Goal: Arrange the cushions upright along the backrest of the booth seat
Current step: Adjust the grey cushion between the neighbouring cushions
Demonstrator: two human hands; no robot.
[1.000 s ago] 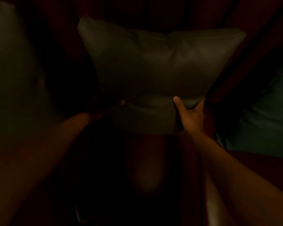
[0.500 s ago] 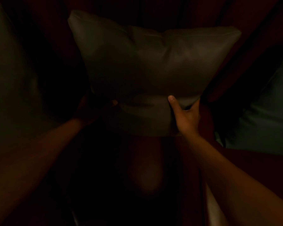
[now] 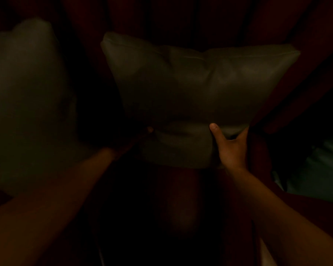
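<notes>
In very dim light a grey leather cushion (image 3: 196, 89) stands upright against the dark red booth backrest (image 3: 181, 18). My right hand (image 3: 232, 146) grips its lower right corner, thumb on the front face and fingers behind. My left hand (image 3: 136, 139) holds the lower left corner; it lies in shadow and only a thumb tip shows clearly. A second grey cushion (image 3: 25, 104) leans at the left, apart from the one I hold.
A teal cushion (image 3: 315, 173) lies at the right edge on the seat. The red seat surface (image 3: 177, 204) runs below the held cushion, between my forearms. A pale strip (image 3: 265, 254) shows at the bottom right.
The held cushion has shifted slightly right and down in view, and more of the left cushion now shows. Both hands keep their grips on the lower corners.
</notes>
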